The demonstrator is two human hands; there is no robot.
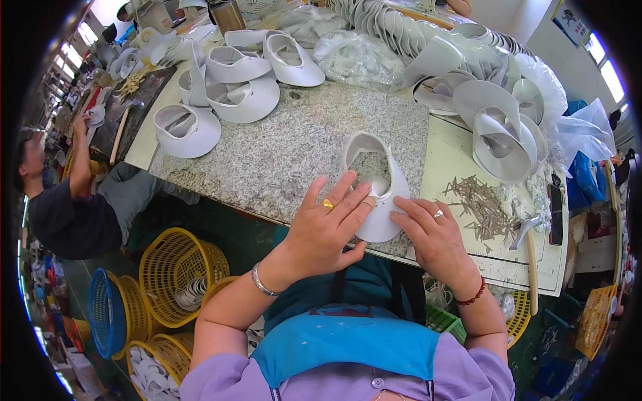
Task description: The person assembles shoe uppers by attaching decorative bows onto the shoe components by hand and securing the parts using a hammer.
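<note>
A white visor-shaped piece (382, 220) lies at the front of the grey speckled slab, its looped band pointing away from me and its brim toward me. My left hand (328, 220) reaches over its left side. The fingertips press at the inner edge where band meets brim, and the thumb is beside the brim's near edge. From the other side, my right hand (435, 234) has its fingers on the brim's right edge, the thumb hidden. Between them the two hands hold the piece against the slab. What lies under my left fingers is hidden.
Several finished-looking white visors (244, 100) stand at the slab's far left. More white pieces (495, 127) are heaped at the right. A nail pile (478, 204) and a hammer (530, 257) lie on the board right of my hand. Yellow baskets (177, 267) stand below left; a co-worker (73, 207) sits beyond.
</note>
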